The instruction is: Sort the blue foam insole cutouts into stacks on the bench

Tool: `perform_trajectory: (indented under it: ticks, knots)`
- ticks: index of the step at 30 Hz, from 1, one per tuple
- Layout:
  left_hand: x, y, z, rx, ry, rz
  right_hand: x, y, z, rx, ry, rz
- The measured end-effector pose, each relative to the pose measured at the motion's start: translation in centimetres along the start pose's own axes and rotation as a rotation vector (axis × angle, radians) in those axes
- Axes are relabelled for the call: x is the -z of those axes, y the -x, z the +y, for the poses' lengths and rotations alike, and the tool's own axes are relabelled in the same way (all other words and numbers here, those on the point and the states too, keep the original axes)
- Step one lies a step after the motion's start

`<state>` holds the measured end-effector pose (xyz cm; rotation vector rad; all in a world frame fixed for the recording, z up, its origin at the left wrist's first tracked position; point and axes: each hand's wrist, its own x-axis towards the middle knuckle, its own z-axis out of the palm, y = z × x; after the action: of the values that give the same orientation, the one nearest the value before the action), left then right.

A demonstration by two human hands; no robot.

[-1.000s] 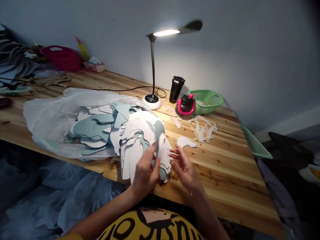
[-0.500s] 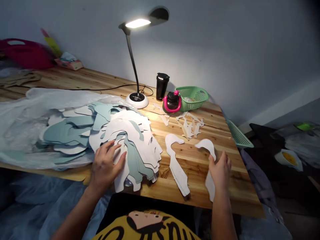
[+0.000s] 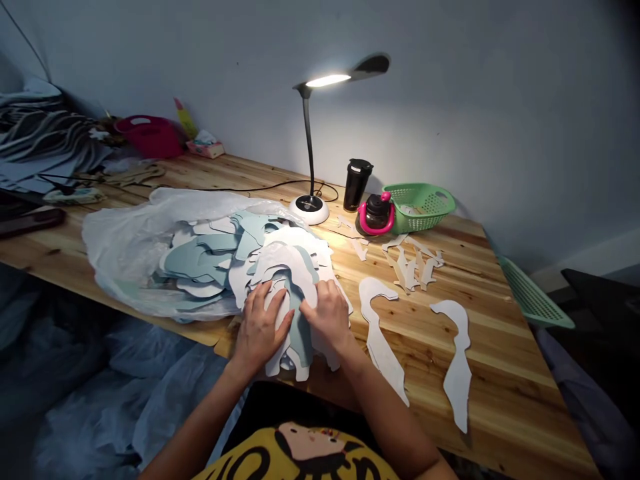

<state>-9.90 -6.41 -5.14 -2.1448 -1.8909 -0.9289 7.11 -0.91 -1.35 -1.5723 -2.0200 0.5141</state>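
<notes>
Wooden table (image 3: 520,407) spans the frame, with a lit lamp (image 3: 309,140) at upper centre and a basket (image 3: 425,212) right of it. Pale cutouts (image 3: 300,333) lie heaped at centre, spilling from a plastic bag (image 3: 123,243) at left. On them the left hand (image 3: 261,331) rests, thumb and fingers spread; the right hand (image 3: 329,310) is curled narrow, whether gripping one I cannot tell. Curved stack (image 3: 384,353) and curved piece (image 3: 457,383) lie apart at lower right
</notes>
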Motion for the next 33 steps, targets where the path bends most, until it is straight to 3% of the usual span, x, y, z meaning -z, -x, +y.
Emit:
perform_trajectory:
  ticks: [5, 9, 11, 13, 16, 20, 23, 25, 27, 29, 33]
  knots:
    - [-0.2, 0.1, 0.2, 0.024, 0.049, 0.011, 1.1, -0.6, 1.7, -0.111, -0.224, -0.026]
    - [-0.3, 0.1, 0.2, 0.028, 0.047, 0.012, 1.0, -0.7, 1.6, -0.152, -0.389, -0.071]
    - [-0.2, 0.1, 0.2, 0.030, 0.053, 0.011, 1.7, -0.4, 1.6, -0.145, -0.429, -0.040]
    - [-0.2, 0.1, 0.1, 0.031, 0.073, 0.008, 3.5, 0.4, 2.4, -0.121, -0.444, 0.070]
    - [-0.1, 0.0, 0.1, 0.027, 0.094, 0.008, 7.9, 3.3, 6.0, -0.168, -0.367, 0.283]
    - [0.0, -0.1, 0.1, 0.034, 0.114, 0.012, 13.6, 9.7, 13.9, -0.354, -0.081, 0.519]
    - [0.1, -0.3, 0.1, 0.035, 0.132, 0.006, 15.8, 13.9, 18.4, -0.484, 0.219, 0.563]
    - [0.2, -0.3, 0.2, 0.027, 0.133, -0.016, 15.8, 15.1, 19.4, -0.497, 0.412, 0.559]
    - [0.3, -0.3, 0.2, 0.012, 0.120, -0.059, 14.6, 14.6, 18.6, -0.429, 0.469, 0.574]
    - [0.3, -0.3, 0.1, -0.001, 0.111, -0.092, 12.5, 12.6, 16.1, -0.319, 0.368, 0.532]
    - [0.0, -0.4, -0.4, -0.012, 0.138, -0.030, 7.0, 6.9, 8.7, -0.066, 0.020, 0.187]
